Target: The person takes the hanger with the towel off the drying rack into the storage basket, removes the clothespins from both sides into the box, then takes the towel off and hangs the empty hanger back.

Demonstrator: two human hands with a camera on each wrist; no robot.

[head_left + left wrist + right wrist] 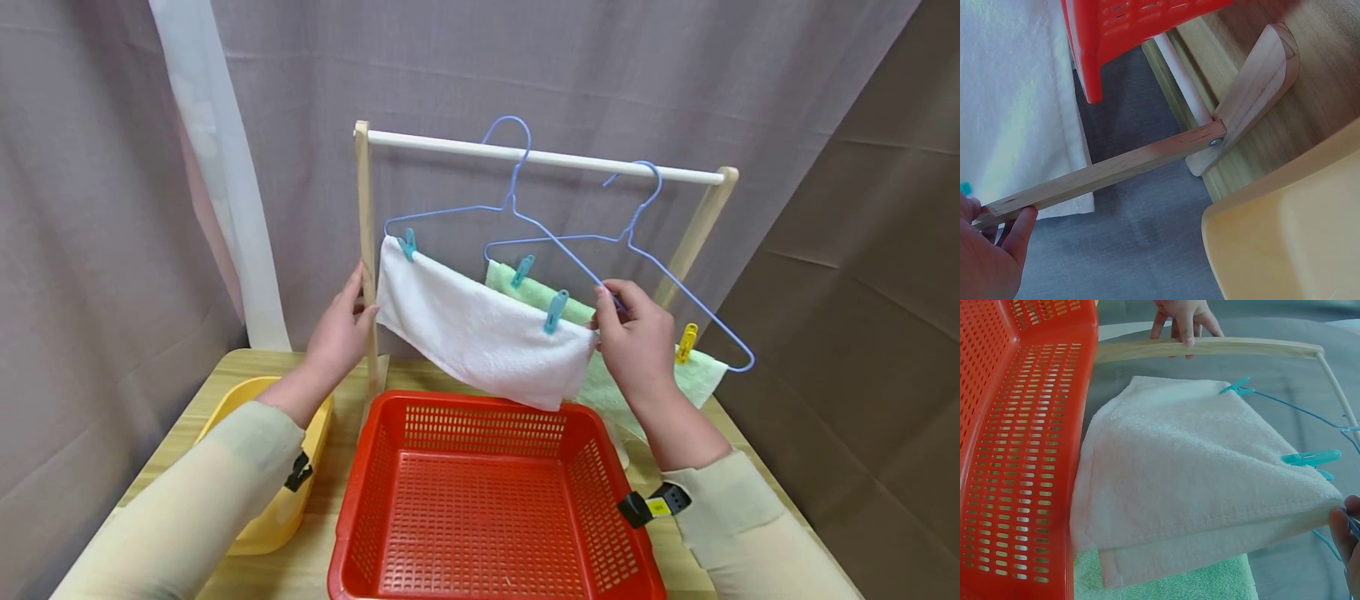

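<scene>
A white towel (480, 333) hangs folded over a blue wire hanger (555, 237), held by two teal clothespins (556, 312). That hanger's hook loops over the white rod of a small wooden rack. My right hand (633, 337) pinches the hanger's right end beside the towel's corner. My left hand (341, 325) grips the rack's left wooden post (366, 217), thumb and fingers on either side, as the left wrist view also shows. Behind, a green towel (701, 375) hangs on a second blue hanger (690, 292), with a teal and a yellow clothespin (686, 342).
A red perforated basket (480, 517) stands in front of the rack, its back rim close under the white towel. To the left is a yellow tub (273, 517), partly behind my left sleeve. Grey curtains (315, 67) surround the wooden table (176, 450).
</scene>
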